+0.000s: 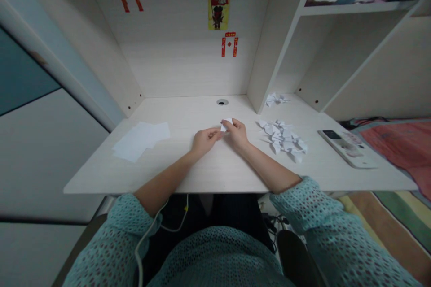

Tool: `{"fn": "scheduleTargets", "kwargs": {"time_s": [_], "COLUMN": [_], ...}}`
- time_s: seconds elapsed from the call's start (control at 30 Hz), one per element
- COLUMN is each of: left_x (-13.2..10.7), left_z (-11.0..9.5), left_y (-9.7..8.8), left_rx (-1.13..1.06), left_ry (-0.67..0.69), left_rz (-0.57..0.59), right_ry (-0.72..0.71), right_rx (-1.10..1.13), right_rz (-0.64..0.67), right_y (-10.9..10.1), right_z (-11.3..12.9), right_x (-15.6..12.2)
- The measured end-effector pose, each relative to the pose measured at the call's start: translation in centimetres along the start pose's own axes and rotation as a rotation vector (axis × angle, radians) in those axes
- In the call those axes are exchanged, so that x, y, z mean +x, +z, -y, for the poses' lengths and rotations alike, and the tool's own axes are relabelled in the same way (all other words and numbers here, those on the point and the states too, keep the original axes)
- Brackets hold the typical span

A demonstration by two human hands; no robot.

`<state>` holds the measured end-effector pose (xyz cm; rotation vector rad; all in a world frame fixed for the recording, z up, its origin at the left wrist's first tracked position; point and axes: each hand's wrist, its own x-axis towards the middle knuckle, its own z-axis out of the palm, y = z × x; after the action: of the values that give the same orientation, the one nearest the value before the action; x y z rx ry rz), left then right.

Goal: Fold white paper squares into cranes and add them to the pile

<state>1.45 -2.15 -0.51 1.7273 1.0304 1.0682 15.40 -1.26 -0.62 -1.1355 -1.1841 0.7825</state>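
A small white folded paper (226, 123) is held between both hands over the middle of the pale desk (208, 175). My left hand (204, 140) pinches its left side with curled fingers. My right hand (236, 133) grips its right side, fingers closed over it. Most of the paper is hidden by my fingers.
A stack of flat white sheets (141, 140) lies at the left. A heap of several folded white paper figures (282, 137) sits right of my hands, a smaller heap (275, 98) farther back. A phone (346, 148) lies near the right edge. A cable hole (222, 102) is at the back.
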Motion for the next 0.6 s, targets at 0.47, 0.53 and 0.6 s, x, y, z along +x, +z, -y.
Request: {"fn": "scheduleTargets", "kwargs": {"time_s": [0.47, 0.53, 0.6], "left_x": [1.4, 1.5, 1.6], "left_z": [1.0, 0.9, 0.8], "left_y": [-1.6, -1.5, -1.6], "left_rx": [0.028, -0.045, -0.102], "left_ry": [0.002, -0.016, -0.05], "left_rz": [-0.123, -0.121, -0.164], "right_ry": [-0.22, -0.245, -0.263], "right_rx": [-0.396, -0.385, -0.349], "right_rz": [0.185, 0.165, 0.165], "right_y": [-0.6, -0.6, -0.6], "right_z": [1.2, 1.4, 1.4], "right_x": [-1.3, -1.2, -1.1]}}
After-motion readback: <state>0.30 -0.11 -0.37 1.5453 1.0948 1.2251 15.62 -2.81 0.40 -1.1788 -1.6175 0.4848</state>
